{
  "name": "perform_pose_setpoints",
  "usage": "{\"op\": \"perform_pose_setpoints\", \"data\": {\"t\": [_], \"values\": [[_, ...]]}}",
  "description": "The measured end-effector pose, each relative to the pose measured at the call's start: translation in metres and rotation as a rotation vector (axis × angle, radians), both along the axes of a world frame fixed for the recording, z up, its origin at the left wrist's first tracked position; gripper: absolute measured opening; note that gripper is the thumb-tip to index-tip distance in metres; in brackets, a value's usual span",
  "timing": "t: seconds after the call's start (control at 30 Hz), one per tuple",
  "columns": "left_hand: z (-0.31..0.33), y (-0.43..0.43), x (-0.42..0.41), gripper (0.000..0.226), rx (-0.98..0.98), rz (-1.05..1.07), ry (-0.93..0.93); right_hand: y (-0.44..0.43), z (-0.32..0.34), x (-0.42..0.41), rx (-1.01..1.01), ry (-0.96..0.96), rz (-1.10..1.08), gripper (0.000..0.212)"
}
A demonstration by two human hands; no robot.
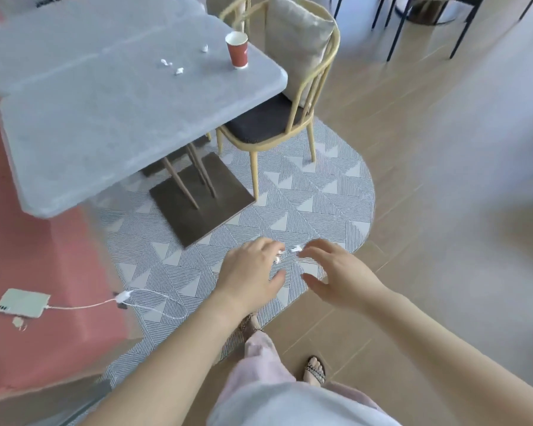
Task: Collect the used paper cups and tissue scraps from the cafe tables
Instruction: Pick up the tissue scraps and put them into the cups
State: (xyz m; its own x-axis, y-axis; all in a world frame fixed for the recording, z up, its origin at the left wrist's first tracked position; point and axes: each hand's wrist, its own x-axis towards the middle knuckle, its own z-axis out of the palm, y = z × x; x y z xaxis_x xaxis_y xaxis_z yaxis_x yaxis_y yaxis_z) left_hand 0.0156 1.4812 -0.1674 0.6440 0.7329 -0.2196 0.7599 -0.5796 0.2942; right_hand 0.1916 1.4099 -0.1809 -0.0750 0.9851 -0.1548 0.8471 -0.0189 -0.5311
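Tissue scraps (296, 249) hang between your fingertips over the near rug (290, 195); left hand (253, 272) curled (pinching, cannot tell), right hand (336, 272) spread; gather them into one hand before reaching far-left to the table (90, 133) for the paper cup (237, 50).

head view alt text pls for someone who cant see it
A person's left grip and right grip, bare hands, nearly meet over a patterned rug, white tissue scraps at their fingertips. Behind, a grey table holds a red paper cup and more scraps, beside a chair.
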Motion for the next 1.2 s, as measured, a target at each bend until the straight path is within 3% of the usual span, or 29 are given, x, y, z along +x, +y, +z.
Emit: {"op": "perform_pose_setpoints", "data": {"t": [0.33, 0.7, 1.2], "values": [[-0.025, 0.119, 0.019, 0.043, -0.04, -0.191, 0.046, 0.09, -0.022, 0.01, -0.092, -0.056, -0.141, 0.041], [-0.108, 0.17, 0.044, 0.043, -0.077, -0.296, 0.235, 0.137, -0.113, 0.035, -0.251, -0.134, -0.119, 0.046], [-0.356, 0.189, 0.097, 0.041, -0.159, -0.149, 0.181, 0.169, -0.356, 0.087, -0.319, -0.01, -0.103, 0.041]]}}
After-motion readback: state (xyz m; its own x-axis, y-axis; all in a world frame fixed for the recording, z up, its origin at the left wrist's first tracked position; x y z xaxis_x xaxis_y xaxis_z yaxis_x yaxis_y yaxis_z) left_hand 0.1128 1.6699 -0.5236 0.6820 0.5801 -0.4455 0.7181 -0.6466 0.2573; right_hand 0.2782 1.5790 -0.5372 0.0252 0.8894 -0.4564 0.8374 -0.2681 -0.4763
